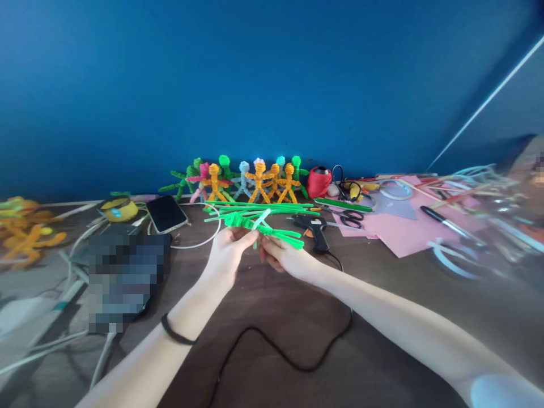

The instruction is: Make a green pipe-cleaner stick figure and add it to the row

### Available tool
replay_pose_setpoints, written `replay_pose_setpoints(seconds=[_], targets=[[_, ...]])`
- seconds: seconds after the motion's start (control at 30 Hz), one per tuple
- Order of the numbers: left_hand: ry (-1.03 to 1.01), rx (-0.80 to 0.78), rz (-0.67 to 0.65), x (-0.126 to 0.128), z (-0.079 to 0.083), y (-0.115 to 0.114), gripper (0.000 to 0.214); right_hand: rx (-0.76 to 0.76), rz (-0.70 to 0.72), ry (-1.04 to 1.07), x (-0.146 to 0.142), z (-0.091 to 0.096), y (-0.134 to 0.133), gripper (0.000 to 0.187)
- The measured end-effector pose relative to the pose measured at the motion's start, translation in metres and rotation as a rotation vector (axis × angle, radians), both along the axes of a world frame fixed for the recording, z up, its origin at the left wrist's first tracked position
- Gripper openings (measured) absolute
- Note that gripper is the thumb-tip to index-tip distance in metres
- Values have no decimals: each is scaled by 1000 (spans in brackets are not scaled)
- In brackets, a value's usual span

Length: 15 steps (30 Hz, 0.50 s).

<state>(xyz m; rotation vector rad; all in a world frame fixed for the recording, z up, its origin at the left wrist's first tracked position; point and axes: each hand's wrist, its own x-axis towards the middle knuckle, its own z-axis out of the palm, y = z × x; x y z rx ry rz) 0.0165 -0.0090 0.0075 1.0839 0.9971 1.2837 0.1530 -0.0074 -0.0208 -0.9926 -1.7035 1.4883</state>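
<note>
Green pipe-cleaner piece (238,221), hand-held

Head view: left hand (227,248) and right hand (289,258), close together, both pinch it over the surface (272,300), before loose green stems (272,209); a glue gun (315,228) lies near.

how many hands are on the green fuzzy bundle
2: the left hand at the coiled part of the green bundle, and the right hand by its loose ends. No other hand shows on it; some fingers are partly hidden.

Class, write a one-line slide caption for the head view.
Left hand and right hand hold green pipe cleaners before a row of colourful figures.
</note>
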Motion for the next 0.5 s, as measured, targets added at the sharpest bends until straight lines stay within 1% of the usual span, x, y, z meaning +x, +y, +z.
replay_pose_setpoints(seconds=[0.1, 0.2, 0.33, 0.43, 0.5], targets=[[124, 32, 34, 0, -2, 0, 13, 55, 37, -101, -1, 11, -5, 33], [304, 51, 59, -2, -3, 0, 15, 105, 84, -216, 0, 22, -10, 28], [520, 149, 95, -6, -1, 1, 14, 149, 94, -358, 3, 33, -11, 24], [667, 176, 89, -8, 1, 1, 18, 162, 93, -413, 8, 38, -8, 25], [758, 181, 69, -9, 4, 0, 22, 200, 91, -417, 13, 40, -5, 29]])
